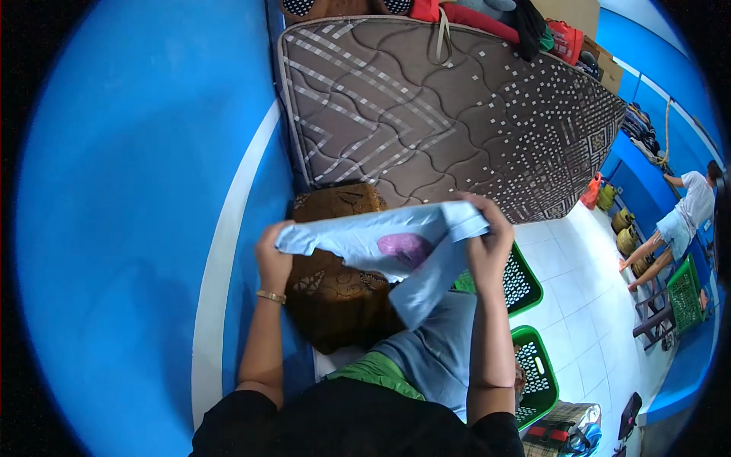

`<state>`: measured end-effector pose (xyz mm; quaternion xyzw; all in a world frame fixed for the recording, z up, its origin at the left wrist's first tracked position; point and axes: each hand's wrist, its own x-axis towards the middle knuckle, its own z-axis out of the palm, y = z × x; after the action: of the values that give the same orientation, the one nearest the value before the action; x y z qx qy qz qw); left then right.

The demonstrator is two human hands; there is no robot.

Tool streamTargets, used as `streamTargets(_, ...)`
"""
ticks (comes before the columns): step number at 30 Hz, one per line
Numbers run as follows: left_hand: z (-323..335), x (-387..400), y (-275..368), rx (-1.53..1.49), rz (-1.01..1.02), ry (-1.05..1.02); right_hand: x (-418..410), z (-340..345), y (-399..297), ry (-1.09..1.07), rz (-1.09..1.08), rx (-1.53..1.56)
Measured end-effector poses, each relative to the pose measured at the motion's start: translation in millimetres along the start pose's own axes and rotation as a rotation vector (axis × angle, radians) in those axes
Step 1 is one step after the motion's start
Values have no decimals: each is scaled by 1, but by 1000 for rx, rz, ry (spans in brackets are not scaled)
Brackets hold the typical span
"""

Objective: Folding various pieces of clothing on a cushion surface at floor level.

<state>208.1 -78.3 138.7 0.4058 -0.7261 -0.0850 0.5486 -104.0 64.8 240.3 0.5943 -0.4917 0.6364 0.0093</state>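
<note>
A light blue cloth garment (365, 234) with a pink-purple patch is stretched in the air between my hands. My left hand (275, 254) grips its left end, and my right hand (492, 240) grips the folded right end, from which a loose flap hangs down. Below and behind the garment is a brown batik-patterned cloth surface (337, 297), partly hidden by it. Grey-blue fabric (440, 337) and green fabric (377, 371) lie over my lap.
A brown quilted mattress (400, 103) leans upright ahead, beside the blue wall (131, 200). Two green plastic baskets (551, 394) stand on the tiled floor at my right, near a plaid bag (562, 428). Farther right, a person (685, 200) stands near gas cylinders (625, 240) and a stool (654, 320).
</note>
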Motion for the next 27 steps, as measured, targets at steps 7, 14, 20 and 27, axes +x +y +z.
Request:
streamTargets(7, -40, 21, 47, -427, -66, 380, 5, -10, -2, 147, 29, -89)
streamTargets(14, -46, 45, 2, -63, -353, -297, 17, 17, 62, -156, 157, -207)
streamTargets(20, -11, 67, -53, -373, -731, -78, 37, 55, 131, -277, 399, -214)
streamTargets(27, -12, 114, -22, -393, -89, 243, 63, 73, 133, -115, 385, 485)
